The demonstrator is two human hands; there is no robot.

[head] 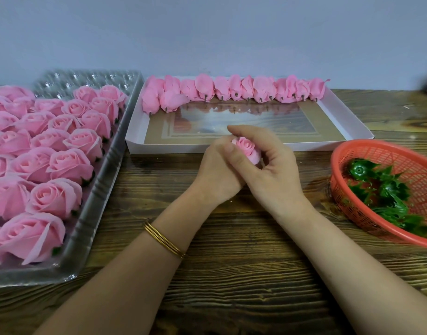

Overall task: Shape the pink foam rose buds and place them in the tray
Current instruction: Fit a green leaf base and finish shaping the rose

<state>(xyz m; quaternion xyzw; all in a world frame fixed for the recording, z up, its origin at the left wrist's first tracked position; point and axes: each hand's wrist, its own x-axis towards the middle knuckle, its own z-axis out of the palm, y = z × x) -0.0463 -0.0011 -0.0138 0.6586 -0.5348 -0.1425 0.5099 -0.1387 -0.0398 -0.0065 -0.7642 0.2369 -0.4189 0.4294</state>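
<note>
1. Two bare forearms are reaching in from the bottom of the frame over the wooden table, and the left one is wearing thin gold bangles.
2. At centre frame, the left hand and right hand are pressing together, both curling their fingers round one pink foam rose bud and gripping it between them.
3. That bud is sitting in the hands with its spiral facing up, just in front of the near wall of the white box.
4. Along the far side of the box, a row of unshaped buds is lying with short stems pointing toward the camera.
5. At the left of the frame, a clear plastic tray is holding rows of opened pink roses.
6. At the right edge, an orange basket is holding green calyx pieces.
</note>
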